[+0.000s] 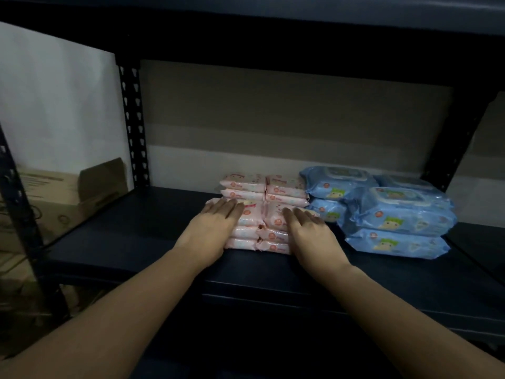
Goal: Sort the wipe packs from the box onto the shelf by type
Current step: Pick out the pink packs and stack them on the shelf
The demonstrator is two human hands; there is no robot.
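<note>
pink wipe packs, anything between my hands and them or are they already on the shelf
Nothing visible stands between. The left hand and right hand lie flat with straight fingers on the front pink wipe packs, which already sit on the shelf, beside the blue wipe packs.

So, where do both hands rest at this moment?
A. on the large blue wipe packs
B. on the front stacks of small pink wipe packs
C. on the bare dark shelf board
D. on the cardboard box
B: the left hand and right hand lie flat, fingers straight, on the front stacks of small pink wipe packs.
</note>
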